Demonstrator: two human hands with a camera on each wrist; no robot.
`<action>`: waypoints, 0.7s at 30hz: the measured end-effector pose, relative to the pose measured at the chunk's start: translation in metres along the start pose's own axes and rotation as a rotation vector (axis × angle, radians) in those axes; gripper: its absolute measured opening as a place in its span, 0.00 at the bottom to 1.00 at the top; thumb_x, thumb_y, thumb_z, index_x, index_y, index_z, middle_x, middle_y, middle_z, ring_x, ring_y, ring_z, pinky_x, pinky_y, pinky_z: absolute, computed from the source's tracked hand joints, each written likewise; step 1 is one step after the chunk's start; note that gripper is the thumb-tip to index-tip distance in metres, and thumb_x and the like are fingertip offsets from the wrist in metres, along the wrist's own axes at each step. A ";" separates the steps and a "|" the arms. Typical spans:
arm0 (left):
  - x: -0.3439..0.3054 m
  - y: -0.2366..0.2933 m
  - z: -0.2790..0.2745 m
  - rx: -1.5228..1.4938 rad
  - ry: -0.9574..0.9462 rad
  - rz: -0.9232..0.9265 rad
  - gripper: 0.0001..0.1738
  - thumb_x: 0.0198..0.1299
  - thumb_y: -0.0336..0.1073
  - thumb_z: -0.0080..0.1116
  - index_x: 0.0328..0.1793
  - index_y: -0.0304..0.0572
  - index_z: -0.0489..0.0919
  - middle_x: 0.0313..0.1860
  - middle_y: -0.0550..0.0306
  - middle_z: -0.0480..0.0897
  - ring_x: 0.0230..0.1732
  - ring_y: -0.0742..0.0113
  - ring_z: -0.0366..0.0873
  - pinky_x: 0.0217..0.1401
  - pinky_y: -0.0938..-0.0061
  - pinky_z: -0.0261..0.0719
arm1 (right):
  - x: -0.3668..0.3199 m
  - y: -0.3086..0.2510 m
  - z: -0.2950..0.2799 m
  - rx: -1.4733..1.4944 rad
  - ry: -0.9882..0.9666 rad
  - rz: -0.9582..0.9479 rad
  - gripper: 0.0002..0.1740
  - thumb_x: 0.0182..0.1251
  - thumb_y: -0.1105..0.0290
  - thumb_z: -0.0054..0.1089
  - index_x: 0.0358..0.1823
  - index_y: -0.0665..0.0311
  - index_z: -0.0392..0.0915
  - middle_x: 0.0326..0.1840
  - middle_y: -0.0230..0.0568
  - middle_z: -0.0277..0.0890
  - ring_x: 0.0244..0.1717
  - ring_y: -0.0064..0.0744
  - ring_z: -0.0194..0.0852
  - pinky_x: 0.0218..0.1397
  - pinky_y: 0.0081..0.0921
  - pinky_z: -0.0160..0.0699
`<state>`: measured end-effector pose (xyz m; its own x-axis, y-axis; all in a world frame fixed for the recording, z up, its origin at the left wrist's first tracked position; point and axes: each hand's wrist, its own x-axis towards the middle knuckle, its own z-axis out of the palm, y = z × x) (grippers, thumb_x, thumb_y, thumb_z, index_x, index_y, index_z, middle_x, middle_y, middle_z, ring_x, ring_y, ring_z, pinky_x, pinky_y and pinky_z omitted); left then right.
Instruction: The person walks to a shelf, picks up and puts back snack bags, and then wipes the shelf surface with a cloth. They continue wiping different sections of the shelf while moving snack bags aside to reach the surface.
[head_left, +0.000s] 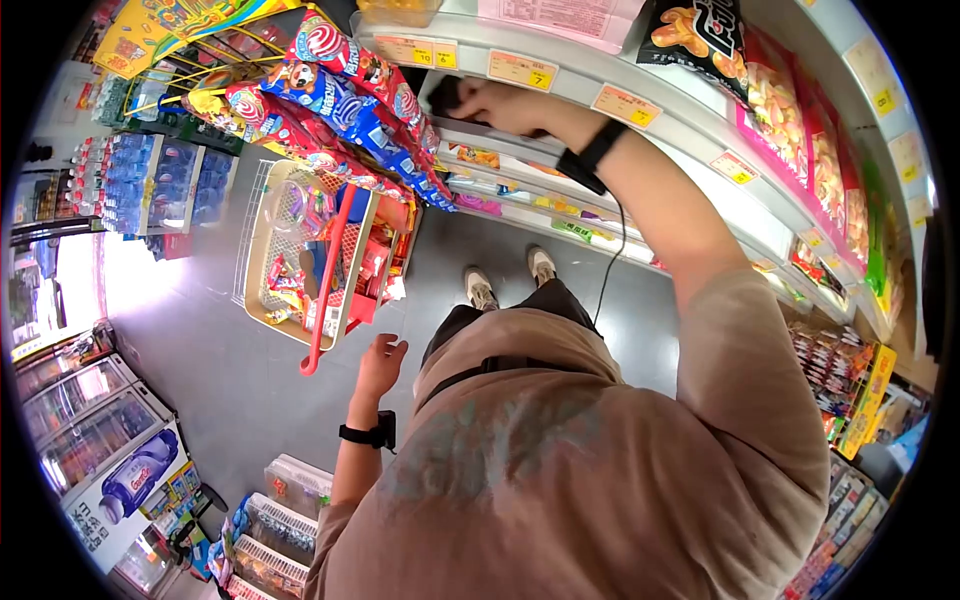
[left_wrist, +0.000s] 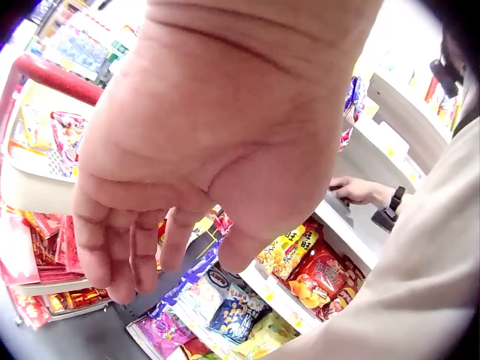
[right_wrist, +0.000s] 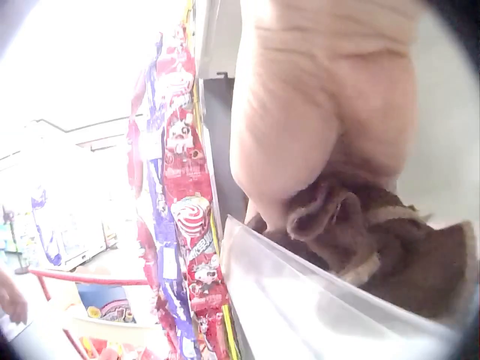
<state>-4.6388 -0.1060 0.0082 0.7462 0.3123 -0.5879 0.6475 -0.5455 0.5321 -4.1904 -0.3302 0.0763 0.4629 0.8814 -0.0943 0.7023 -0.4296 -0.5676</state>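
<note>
The right hand [head_left: 505, 108] at twelve o'clock grips brown cloth [right_wrist: 397, 259]; dragging it outward could snag the shelf lip [right_wrist: 300, 296]; the left hand [head_left: 379, 366] hangs loose.

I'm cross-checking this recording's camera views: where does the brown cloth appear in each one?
Right wrist: the brown cloth is at lower right, held by the right hand.
Head: near the top, just left of centre, a dark patch at that hand.
Left wrist: right of centre, probably the dark patch under that hand; too small to be sure.
Shared landmark: the red handle, in every picture's left half.
</note>
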 end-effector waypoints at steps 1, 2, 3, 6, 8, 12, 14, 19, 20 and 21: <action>0.001 -0.004 0.000 0.000 0.000 0.004 0.24 0.61 0.46 0.61 0.54 0.34 0.78 0.40 0.40 0.85 0.44 0.45 0.83 0.48 0.60 0.79 | -0.015 0.004 -0.003 -0.030 -0.006 0.034 0.21 0.63 0.78 0.55 0.56 0.51 0.82 0.46 0.40 0.72 0.52 0.39 0.70 0.58 0.28 0.66; 0.002 -0.007 0.001 0.012 -0.003 0.014 0.24 0.61 0.46 0.61 0.54 0.34 0.78 0.40 0.40 0.85 0.44 0.45 0.83 0.48 0.60 0.79 | -0.031 0.009 -0.006 -0.015 -0.016 0.023 0.20 0.62 0.78 0.55 0.54 0.53 0.82 0.47 0.40 0.72 0.53 0.39 0.70 0.58 0.29 0.66; 0.005 -0.010 0.002 0.025 -0.005 0.026 0.24 0.61 0.46 0.61 0.54 0.34 0.78 0.39 0.40 0.85 0.44 0.45 0.83 0.48 0.60 0.79 | -0.046 0.015 -0.011 -0.002 -0.025 0.012 0.19 0.61 0.78 0.56 0.53 0.55 0.83 0.47 0.40 0.72 0.53 0.38 0.70 0.59 0.29 0.66; 0.008 -0.009 -0.004 0.060 -0.027 0.023 0.24 0.61 0.47 0.60 0.53 0.34 0.78 0.41 0.40 0.84 0.45 0.46 0.83 0.49 0.61 0.78 | -0.112 -0.007 -0.051 0.124 -0.094 0.357 0.16 0.61 0.79 0.55 0.47 0.59 0.85 0.43 0.38 0.79 0.44 0.33 0.77 0.52 0.29 0.74; 0.014 -0.007 -0.007 0.054 -0.030 0.020 0.24 0.62 0.48 0.60 0.53 0.34 0.78 0.42 0.40 0.84 0.46 0.47 0.82 0.50 0.61 0.78 | -0.168 0.011 -0.051 0.157 0.054 0.388 0.16 0.65 0.78 0.50 0.51 0.59 0.81 0.44 0.38 0.81 0.45 0.30 0.78 0.51 0.29 0.75; 0.032 -0.013 -0.009 0.054 -0.056 0.079 0.24 0.62 0.48 0.61 0.54 0.34 0.77 0.43 0.40 0.84 0.47 0.47 0.82 0.51 0.61 0.78 | -0.273 -0.048 -0.055 -0.081 0.371 0.793 0.15 0.61 0.59 0.53 0.42 0.59 0.80 0.33 0.52 0.81 0.37 0.49 0.82 0.43 0.37 0.78; 0.050 -0.017 -0.002 0.082 -0.085 0.132 0.24 0.62 0.48 0.61 0.54 0.34 0.77 0.44 0.40 0.84 0.47 0.46 0.82 0.50 0.61 0.78 | -0.331 -0.061 -0.032 0.099 0.730 0.888 0.11 0.60 0.65 0.54 0.36 0.64 0.79 0.29 0.51 0.80 0.33 0.47 0.81 0.41 0.34 0.78; 0.102 0.010 0.020 0.254 -0.233 0.293 0.24 0.60 0.48 0.62 0.54 0.36 0.77 0.40 0.39 0.84 0.46 0.43 0.82 0.48 0.56 0.79 | -0.450 -0.092 0.038 0.230 1.281 1.084 0.11 0.61 0.72 0.51 0.40 0.72 0.76 0.34 0.40 0.78 0.38 0.25 0.72 0.46 0.26 0.74; 0.116 0.012 0.027 0.274 -0.238 0.370 0.24 0.60 0.48 0.62 0.52 0.36 0.77 0.40 0.39 0.84 0.46 0.42 0.82 0.48 0.55 0.79 | -0.465 -0.109 0.050 0.167 1.269 1.147 0.11 0.61 0.73 0.51 0.41 0.73 0.76 0.35 0.39 0.78 0.38 0.25 0.72 0.47 0.25 0.74; 0.137 0.007 0.034 0.371 -0.234 0.479 0.23 0.59 0.48 0.62 0.51 0.35 0.78 0.40 0.38 0.84 0.46 0.42 0.82 0.48 0.55 0.79 | -0.468 -0.129 0.053 0.178 1.436 1.072 0.11 0.62 0.74 0.51 0.43 0.72 0.75 0.37 0.36 0.78 0.39 0.25 0.72 0.47 0.24 0.74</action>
<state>-4.5375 -0.0935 -0.0898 0.8587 -0.1870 -0.4772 0.1239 -0.8278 0.5472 -4.5267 -0.6770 0.1503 0.7560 -0.6192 0.2122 -0.2025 -0.5295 -0.8238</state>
